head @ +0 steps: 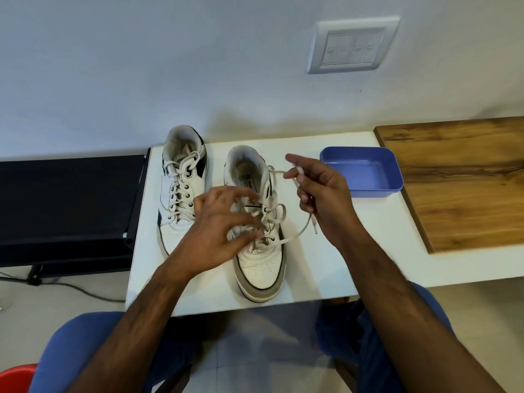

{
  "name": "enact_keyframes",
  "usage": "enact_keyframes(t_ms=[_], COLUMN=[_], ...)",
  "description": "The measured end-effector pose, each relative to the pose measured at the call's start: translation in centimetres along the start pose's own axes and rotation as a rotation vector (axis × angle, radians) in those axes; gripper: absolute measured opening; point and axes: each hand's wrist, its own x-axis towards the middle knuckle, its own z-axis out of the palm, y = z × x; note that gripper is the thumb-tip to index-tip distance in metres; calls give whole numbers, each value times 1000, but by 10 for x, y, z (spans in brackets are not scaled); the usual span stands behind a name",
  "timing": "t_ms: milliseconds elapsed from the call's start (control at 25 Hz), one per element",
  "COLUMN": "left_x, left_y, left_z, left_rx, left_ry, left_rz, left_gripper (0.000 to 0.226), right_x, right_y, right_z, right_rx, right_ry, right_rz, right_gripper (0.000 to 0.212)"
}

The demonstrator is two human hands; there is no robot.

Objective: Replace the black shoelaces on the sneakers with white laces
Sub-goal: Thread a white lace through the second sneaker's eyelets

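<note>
Pinching white lace [293, 236] end w/ your right hand [320, 191]; left hand [218, 231] fingers spread loose over right sneaker [259, 251]; laced left sneaker [181, 191] beyond left hand; blue tray [365, 191] past right hand

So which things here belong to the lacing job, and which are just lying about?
In the job:
right sneaker
white lace
right hand, pinching the lace
left hand, at the eyelets
left sneaker, already laced white

Lying about:
blue tray
wooden board
wall switch
</note>
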Motion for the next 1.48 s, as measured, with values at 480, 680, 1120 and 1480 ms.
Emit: enact_keyframes(t_ms=[480, 680, 1120, 1480], left_x=[2, 2, 4, 13], left_y=[-11, -14, -6, 3], left_z=[-6, -6, -5, 0], left_rx=[-48, 74, 7, -196], left_ry=[260, 260, 272, 197], left_rz=[-40, 1, -213, -444], left_gripper=[20, 27, 21, 31], right_x=[-12, -10, -9, -14], right_y=[4, 7, 18, 30], right_z=[19, 18, 26, 41], right_rx=[-197, -212, -664, -1082], right_ry=[-478, -469, -215, -148], right_rz=[-31, -57, -180, -425], right_gripper=[17, 31, 18, 12])
